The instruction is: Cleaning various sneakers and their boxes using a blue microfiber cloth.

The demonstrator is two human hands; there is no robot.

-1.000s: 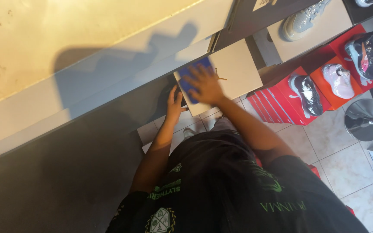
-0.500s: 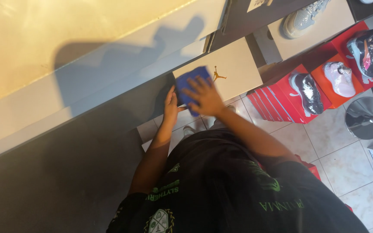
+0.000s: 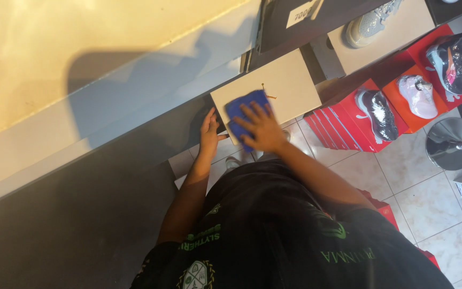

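- The grey wall (image 3: 81,128) fills the left side of the view, and the person stands close up to it, looking down over a black shirt (image 3: 295,241) with green print.
- The tiled floor (image 3: 402,187) lies below, to the right of the person.
- A flat tan box (image 3: 290,88) sticks out from the wall just in front of the person. Its long side runs from the lower left up to the upper right, along the line of the wall.
- Red boxes (image 3: 343,126) stand in a row on the floor just to the right of the tan box. Shoes sit on top of the red and orange boxes, like the dark shoe (image 3: 375,109) and the pink shoe (image 3: 418,96).
- A blue cloth (image 3: 241,107) lies on the near left end of the tan box, the end closest to the person.
- The right hand (image 3: 263,128) is open and flat, with fingers spread, pressing down on the blue cloth. It covers the lower part of the cloth. This hand is the one on the cloth, so it is the nearer one.
- The left hand (image 3: 209,131) is open too. It rests at the left edge of the tan box, just beside the cloth, and does not touch the cloth. It seems to steady the box, but whether it grips the edge cannot be told.
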